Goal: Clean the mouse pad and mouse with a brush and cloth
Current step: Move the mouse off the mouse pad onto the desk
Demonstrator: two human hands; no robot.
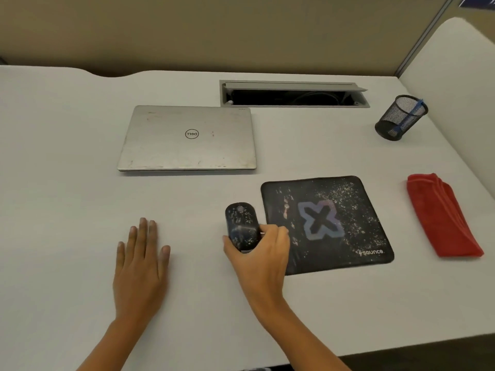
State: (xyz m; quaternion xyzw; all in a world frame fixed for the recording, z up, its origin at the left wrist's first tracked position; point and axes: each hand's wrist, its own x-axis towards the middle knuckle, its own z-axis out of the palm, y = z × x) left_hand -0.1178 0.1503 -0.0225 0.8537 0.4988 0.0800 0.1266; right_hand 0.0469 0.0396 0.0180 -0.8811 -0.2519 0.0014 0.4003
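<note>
mouse (241, 223), debris-speckled, lower centre of frame, just beside left edge of mouse pad (329, 223). right grip (263, 253) curled round its rear. left grip (142, 255) flat on desk (67, 183), holding nothing. risk: tilting mouse sheds debris onto desk. red cloth (442, 218) at right untouched.

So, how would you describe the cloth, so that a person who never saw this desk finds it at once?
On the white desk, find the black mouse pad with a pale X, near the front edge. To its right, apart from it, lies the folded cloth. It is the only red thing there; the pad and the mesh cup behind it are black.
</note>
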